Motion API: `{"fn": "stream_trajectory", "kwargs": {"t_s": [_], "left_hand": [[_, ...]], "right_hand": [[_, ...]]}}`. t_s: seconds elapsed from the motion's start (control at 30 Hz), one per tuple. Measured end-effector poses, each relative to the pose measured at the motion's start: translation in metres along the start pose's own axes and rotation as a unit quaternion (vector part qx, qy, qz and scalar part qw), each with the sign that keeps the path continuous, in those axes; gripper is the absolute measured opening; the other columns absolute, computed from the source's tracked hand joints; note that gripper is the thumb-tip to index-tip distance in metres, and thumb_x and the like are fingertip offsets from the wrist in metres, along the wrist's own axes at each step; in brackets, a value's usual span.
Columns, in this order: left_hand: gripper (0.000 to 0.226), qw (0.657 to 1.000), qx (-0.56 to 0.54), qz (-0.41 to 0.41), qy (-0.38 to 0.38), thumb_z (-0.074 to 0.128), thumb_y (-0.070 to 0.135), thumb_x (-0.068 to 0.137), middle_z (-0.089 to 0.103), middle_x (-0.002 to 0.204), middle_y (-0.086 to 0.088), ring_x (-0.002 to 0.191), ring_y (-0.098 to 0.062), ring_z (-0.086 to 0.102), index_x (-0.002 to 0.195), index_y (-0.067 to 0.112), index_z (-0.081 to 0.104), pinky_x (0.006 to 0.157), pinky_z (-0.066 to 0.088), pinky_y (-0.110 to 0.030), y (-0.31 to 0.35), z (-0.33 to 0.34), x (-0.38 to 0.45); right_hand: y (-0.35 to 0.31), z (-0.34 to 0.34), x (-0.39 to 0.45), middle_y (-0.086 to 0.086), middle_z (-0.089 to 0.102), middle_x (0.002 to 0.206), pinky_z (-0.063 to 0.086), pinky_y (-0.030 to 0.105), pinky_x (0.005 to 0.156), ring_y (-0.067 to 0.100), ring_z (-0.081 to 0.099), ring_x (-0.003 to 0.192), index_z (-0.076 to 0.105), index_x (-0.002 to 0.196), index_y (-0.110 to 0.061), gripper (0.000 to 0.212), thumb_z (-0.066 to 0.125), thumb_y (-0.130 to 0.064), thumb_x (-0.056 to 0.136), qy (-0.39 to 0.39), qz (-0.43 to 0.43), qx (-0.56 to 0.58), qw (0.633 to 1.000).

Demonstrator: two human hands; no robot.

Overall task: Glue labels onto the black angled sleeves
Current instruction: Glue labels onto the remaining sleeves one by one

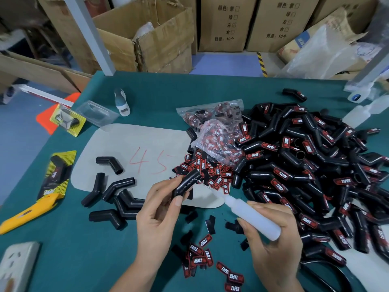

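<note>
My left hand [160, 209] grips a black angled sleeve [186, 183] above the green table, one end tilted up to the right. My right hand [271, 234] holds a translucent white glue bottle [250, 216] whose nozzle points up-left at the sleeve, just short of it. Loose red-and-black labels [202, 258] lie scattered below my hands. More labels [212, 173] are heaped beyond the sleeve, spilling from clear bags [216, 131]. Several bare sleeves [117, 197] lie to the left. A big pile of labelled sleeves [311, 169] fills the right.
A grey sheet [130, 157] marked 45 lies under the work spot. A yellow utility knife [25, 216] and packaged sleeves [56, 175] sit at the left edge, a white power strip [16, 266] at the bottom left. Black scissors [336, 270] lie at the lower right. Cardboard boxes [147, 39] stand behind the table.
</note>
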State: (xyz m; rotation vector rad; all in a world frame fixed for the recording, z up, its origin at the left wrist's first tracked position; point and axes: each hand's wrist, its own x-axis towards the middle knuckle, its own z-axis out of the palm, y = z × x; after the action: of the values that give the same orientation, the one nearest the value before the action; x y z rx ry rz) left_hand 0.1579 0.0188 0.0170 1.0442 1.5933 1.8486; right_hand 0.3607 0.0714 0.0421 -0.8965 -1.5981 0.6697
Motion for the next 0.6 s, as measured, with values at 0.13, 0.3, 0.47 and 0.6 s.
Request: {"fn": "stream_trajectory", "kwargs": {"t_s": [0.13,0.3,0.47,0.6], "left_hand": [[0.032,1.0,0.008,0.014,-0.01,0.068,0.03,0.097,0.067,0.126,-0.003,0.113,-0.045,0.067,0.128,0.035,0.074,0.102,0.052,-0.062,-0.0028,0.0001,-0.0011],[0.034,1.0,0.003,0.019,-0.009,0.067,0.027,0.096,0.068,0.125,-0.003,0.113,-0.045,0.067,0.126,0.037,0.075,0.104,0.052,-0.058,-0.0019,0.0008,-0.0007],[0.034,1.0,0.002,0.028,-0.012,0.067,0.026,0.095,0.068,0.124,0.0,0.112,-0.041,0.067,0.126,0.039,0.075,0.101,0.055,-0.038,-0.0009,0.0017,0.0001],[0.034,1.0,-0.004,0.02,-0.011,0.068,0.026,0.096,0.068,0.124,0.0,0.112,-0.043,0.068,0.127,0.037,0.075,0.101,0.056,-0.041,-0.002,0.0012,0.0]], "right_hand": [[0.0022,0.0003,-0.0006,-0.03,0.062,0.12,0.055,0.018,0.086,0.002,0.067,0.107,0.058,0.119,-0.033,0.03,0.069,-0.05,0.097,0.002,0.001,0.004,1.0],[0.0053,0.0018,-0.0027,-0.029,0.062,0.12,0.056,0.023,0.084,0.003,0.068,0.106,0.059,0.118,-0.031,0.03,0.07,-0.049,0.096,0.0,-0.006,0.004,1.0],[0.0066,-0.0012,-0.0015,-0.03,0.061,0.122,0.056,0.019,0.085,0.004,0.068,0.105,0.057,0.12,-0.033,0.03,0.07,-0.047,0.097,-0.004,-0.012,0.003,1.0],[0.0051,-0.0001,-0.0027,-0.032,0.06,0.123,0.056,0.018,0.086,0.001,0.068,0.107,0.059,0.117,-0.028,0.029,0.069,-0.048,0.098,-0.019,-0.021,0.009,1.0]]}}
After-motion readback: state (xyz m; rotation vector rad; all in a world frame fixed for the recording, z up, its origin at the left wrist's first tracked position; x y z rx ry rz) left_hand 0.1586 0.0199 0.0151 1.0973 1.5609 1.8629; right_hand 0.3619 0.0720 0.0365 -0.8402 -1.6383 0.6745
